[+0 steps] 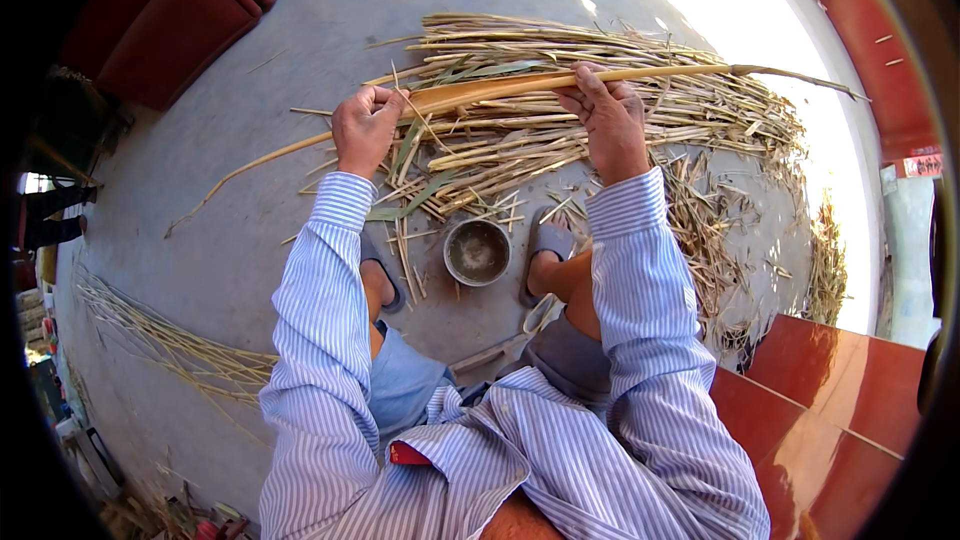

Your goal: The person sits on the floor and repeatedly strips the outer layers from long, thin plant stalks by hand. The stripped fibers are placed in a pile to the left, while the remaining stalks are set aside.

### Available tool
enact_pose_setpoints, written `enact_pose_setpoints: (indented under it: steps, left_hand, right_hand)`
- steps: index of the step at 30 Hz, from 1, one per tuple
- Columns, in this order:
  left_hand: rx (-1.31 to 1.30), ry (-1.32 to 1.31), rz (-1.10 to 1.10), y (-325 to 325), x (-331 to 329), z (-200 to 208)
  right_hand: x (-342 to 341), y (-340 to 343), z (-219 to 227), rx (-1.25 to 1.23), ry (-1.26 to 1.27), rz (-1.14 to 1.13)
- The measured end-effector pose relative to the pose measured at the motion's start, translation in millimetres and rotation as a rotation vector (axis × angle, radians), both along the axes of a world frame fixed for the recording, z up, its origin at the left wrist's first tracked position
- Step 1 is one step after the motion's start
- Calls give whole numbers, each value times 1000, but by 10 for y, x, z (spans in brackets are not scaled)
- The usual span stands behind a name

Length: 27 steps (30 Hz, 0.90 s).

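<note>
A long tan plant stalk [490,89], like a reed, is stretched sideways between my hands and broadens into a flat, smooth band in the middle. My left hand [364,130] is closed on it near the wide part, with a thin sliver sticking up beside the fingers. Farther left the stalk runs on narrow and bends downward. Gripping it between thumb and fingers, my right hand [611,122] is closed on its other side; a darker, thin tip trails off beyond. Beneath both hands lies a big pile of similar stalks [540,145].
A metal bowl [477,252] with cloudy liquid stands between my feet. Loose husks [705,230] litter the floor at right. More thin stalks [180,340] lie at left. Red furniture [165,20] stands far left, red panels [830,380] near right.
</note>
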<state>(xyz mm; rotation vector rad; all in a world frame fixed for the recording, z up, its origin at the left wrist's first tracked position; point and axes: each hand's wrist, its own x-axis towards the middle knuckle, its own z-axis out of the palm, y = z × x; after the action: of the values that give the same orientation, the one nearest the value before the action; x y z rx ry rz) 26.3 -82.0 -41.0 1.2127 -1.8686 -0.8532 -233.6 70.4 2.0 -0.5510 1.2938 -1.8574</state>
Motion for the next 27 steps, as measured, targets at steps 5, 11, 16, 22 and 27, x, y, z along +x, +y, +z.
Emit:
enact_pose_setpoints:
  steps: [5,11,16,22,27]
  left_hand:
    - [-191,-290,269,-354,460,-165]
    - [-477,-810,146,-416,679,-149]
    - [-687,-355,-121,-256,289,214]
    - [-309,-381,-520,203,-75,464]
    - [-235,-908,-252,-134,565,341]
  right_hand:
    - [-251,125,62,-43,-31,-132]
    - [-285,218,44,-45,-26,56]
    - [-223,192,33,39,6,129]
    - [-150,88,14,72,-1,108]
    - [-440,166,-18,-7,-43,-68]
